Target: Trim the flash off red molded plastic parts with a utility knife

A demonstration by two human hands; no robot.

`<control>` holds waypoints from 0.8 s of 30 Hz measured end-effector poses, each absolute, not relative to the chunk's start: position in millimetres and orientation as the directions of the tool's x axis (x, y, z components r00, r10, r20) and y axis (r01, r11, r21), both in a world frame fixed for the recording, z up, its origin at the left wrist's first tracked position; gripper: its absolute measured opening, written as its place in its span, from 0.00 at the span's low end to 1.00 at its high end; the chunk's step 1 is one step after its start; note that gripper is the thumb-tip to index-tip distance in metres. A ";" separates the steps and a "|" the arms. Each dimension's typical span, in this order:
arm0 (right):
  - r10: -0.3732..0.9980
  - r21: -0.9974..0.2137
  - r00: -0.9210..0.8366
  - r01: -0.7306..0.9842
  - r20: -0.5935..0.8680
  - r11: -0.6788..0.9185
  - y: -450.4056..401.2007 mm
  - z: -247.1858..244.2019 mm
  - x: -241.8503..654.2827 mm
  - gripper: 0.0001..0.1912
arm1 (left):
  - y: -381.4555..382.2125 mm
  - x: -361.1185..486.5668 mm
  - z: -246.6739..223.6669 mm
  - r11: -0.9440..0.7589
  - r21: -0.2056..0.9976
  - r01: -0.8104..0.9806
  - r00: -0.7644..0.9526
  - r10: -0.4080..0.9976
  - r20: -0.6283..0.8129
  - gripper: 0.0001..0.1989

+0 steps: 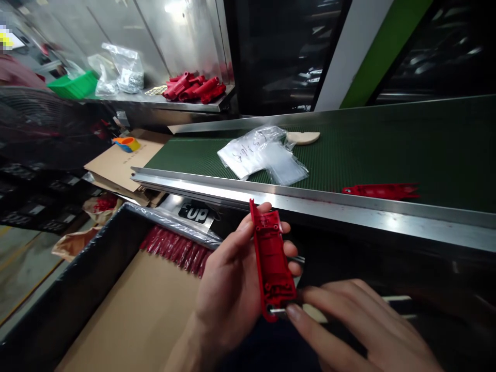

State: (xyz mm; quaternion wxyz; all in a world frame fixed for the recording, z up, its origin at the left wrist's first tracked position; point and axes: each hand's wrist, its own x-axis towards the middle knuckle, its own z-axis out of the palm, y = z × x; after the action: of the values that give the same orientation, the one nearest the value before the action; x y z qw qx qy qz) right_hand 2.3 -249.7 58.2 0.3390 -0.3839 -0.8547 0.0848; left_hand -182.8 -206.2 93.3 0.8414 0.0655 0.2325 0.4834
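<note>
A long red plastic housing [273, 256] lies in my left hand [236, 274], its hollow, ribbed inside facing up. The fingers of that hand wrap round it from behind, the thumb along its left edge. At the lower end of the housing, my right hand [349, 320] pinches a tool with a pale handle [314, 313]. Its thin metal tip [277, 311] points at a round hole in the housing's bottom corner; whether it is inside cannot be made out. Another red part [382, 191] rests on the green conveyor belt [437, 150] at the right.
Plastic bags [263, 155] and a pale half-round piece [303, 138] lie on the belt behind its metal rail [310, 206]. A black-edged box [77, 274] with bagged red parts [174, 248] stands lower left. Red parts [194, 88] pile on a metal shelf [186, 106].
</note>
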 end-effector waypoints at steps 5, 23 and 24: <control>0.612 -0.272 -0.570 0.571 0.547 0.775 -245.7 60.1 4.5 0.20 | -204.3 -178.0 97.5 0.501 0.420 -0.757 0.344 0.851 -0.396 0.12; 0.633 -0.309 -0.545 0.571 0.550 0.760 -243.7 61.4 6.4 0.18 | -202.8 -174.4 104.1 0.518 0.411 -0.751 0.345 0.837 -0.425 0.15; 0.632 -0.296 -0.543 0.581 0.553 0.758 -243.5 62.9 6.1 0.17 | -203.1 -174.3 104.5 0.517 0.410 -0.752 0.342 0.836 -0.429 0.15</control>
State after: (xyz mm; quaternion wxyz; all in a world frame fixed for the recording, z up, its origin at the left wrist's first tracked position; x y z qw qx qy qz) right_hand 6.1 -243.5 62.9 0.3301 -0.3455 -0.8776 0.0385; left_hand -174.3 -203.1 104.5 0.8161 0.0697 0.3042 0.4864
